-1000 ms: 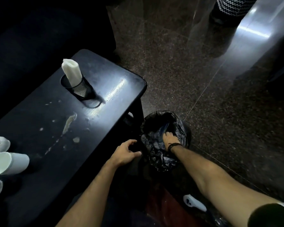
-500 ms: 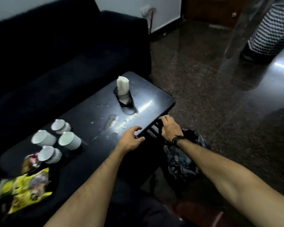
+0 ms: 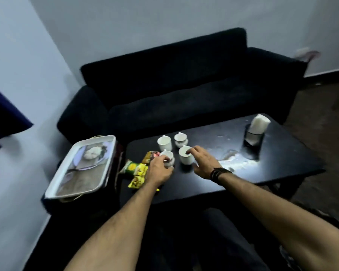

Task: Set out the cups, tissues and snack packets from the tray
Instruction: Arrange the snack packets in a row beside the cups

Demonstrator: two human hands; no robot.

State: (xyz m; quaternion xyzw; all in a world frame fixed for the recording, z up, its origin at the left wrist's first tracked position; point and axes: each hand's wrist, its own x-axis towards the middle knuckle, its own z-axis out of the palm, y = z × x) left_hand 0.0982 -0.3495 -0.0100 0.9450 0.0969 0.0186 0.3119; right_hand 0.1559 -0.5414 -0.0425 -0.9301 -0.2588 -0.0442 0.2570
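A big black sofa [image 3: 184, 85] sits at the far side, against the pale wall. In front of it is a black table [image 3: 262, 173] with a shiny wet patch near its right side. To the left of the table, a white tray [image 3: 82, 167] rests tilted on something dark, with a picture on its floor and no cups in it.

On the far right of the table stands a dark holder [image 3: 252, 138] with white tissues [image 3: 259, 123] poking out.

Yellow snack packets [image 3: 136, 172] lie at the near left of the table.

Four white cups sit close together. The left hand [image 3: 159, 171] is curled around the near left cup [image 3: 168, 157], gripping it. The right hand [image 3: 205, 163] is open, with its fingertips touching the rim of the near right cup [image 3: 185, 157]. Two more cups [image 3: 164, 142] stand just behind, apart from both hands.
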